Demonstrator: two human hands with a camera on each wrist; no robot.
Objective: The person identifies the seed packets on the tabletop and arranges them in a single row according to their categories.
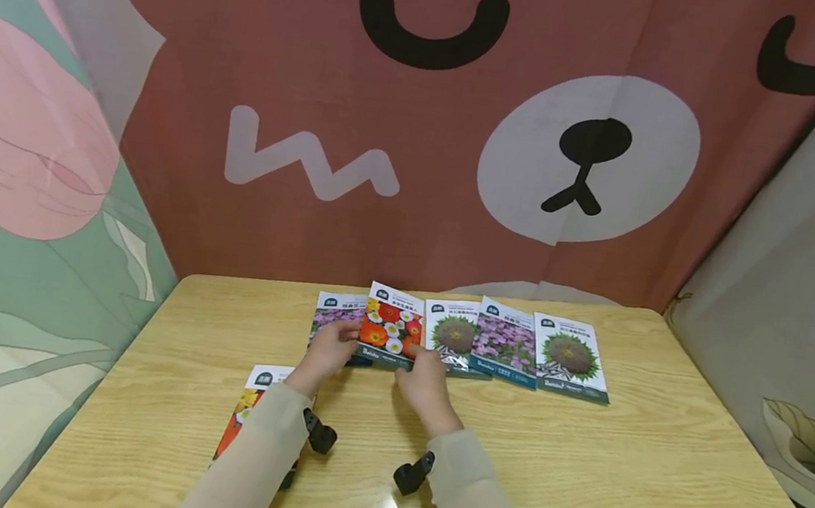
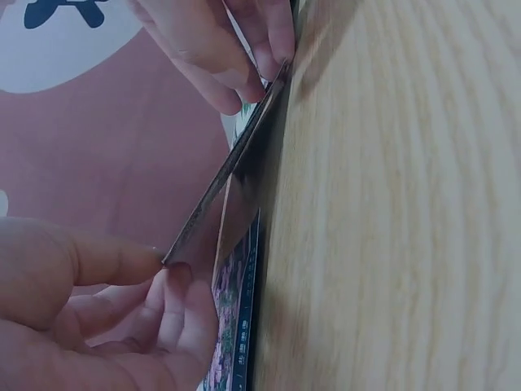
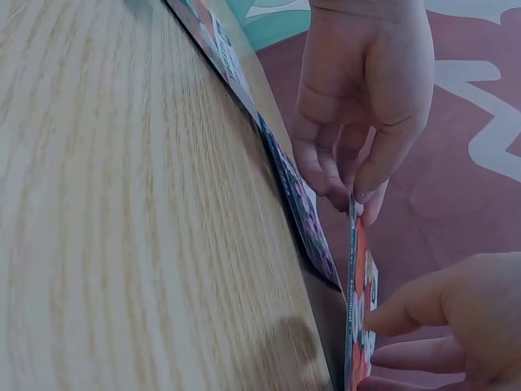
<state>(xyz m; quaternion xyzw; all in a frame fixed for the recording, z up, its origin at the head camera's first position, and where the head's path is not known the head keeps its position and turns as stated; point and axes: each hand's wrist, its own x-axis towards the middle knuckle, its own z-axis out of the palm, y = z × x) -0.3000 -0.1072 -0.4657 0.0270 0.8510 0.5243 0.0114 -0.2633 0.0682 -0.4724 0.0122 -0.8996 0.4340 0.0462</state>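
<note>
Reddish-brown cloth with a cartoon bear face (image 1: 309, 58) fills the upper frame as I watch remotely, and below it spreads a pale wood-grain worktop (image 1: 615, 487). Near the frame's centre, I see the poppy packet (image 1: 392, 323) between both hands. The left hand (image 1: 326, 355) pinches its left edge between thumb and fingers; the right hand (image 1: 429, 382) pinches it near the lower right corner. From the left wrist view I can tell the packet is tilted, its left edge raised off the worktop. Just behind it, left of centre, lies a purple-flower packet (image 1: 339, 313). Right of centre I count a sunflower packet (image 1: 453, 335), a second purple packet (image 1: 505, 342) and another sunflower packet (image 1: 571, 360). At lower left, a second poppy packet (image 1: 248, 408) is partly hidden by the left sleeve (image 1: 244, 457).
</note>
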